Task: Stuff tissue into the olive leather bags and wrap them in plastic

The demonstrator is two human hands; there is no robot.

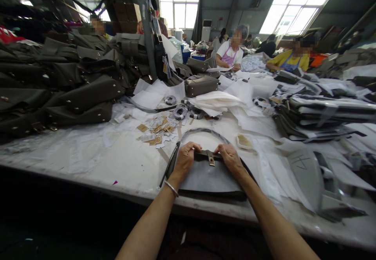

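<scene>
A dark grey handbag [213, 177] lies at the table's front edge, its wrapped handle arching away behind it. My left hand [187, 156] grips the bag's top edge on the left, thumb and fingers closed on it. On the other side, my right hand [230, 157] pinches the same edge. Between the two hands sits a small strap with a gold-coloured clasp [212, 160]. A metal bangle [171, 188] circles my left wrist. The bag's inside is hidden from view.
Many dark bags [88, 93] are heaped at the left. Paper tags [161, 128] and coiled straps [180, 112] lie beyond the handbag. Stacked bags [320, 115] and white wrapping sheets [273, 173] cover the right. A post [149, 28] rises at the back; co-workers [230, 54] sit across the table.
</scene>
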